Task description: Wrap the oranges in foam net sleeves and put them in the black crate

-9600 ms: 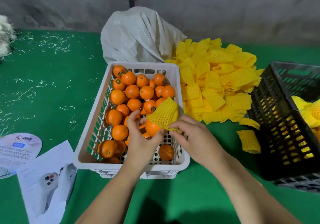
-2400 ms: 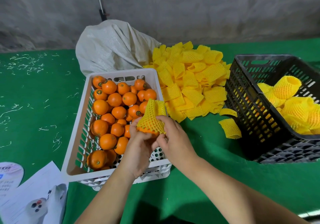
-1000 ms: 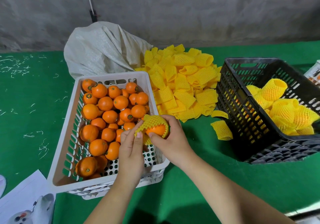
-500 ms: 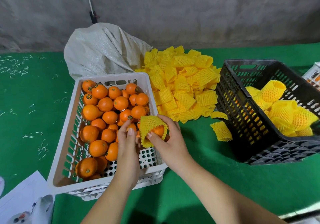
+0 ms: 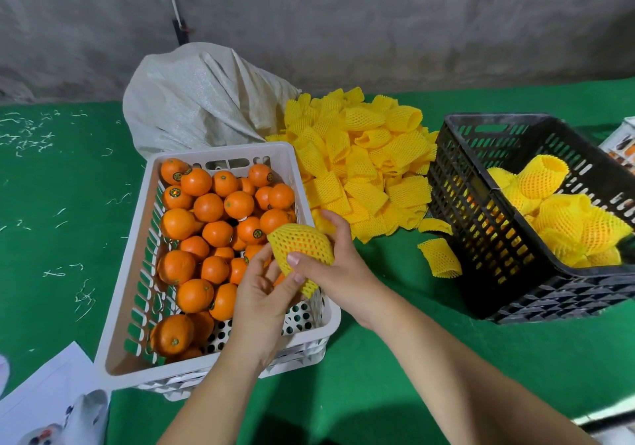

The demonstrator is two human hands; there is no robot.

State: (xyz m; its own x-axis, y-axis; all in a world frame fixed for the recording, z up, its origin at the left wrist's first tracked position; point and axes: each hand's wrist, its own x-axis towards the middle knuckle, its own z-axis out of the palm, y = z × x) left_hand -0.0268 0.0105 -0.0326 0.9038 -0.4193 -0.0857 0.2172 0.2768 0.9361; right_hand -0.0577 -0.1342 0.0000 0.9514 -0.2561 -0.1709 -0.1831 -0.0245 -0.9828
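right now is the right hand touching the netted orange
Touching: the head view shows the right hand gripping the netted orange, thumb pressed on its sleeve.
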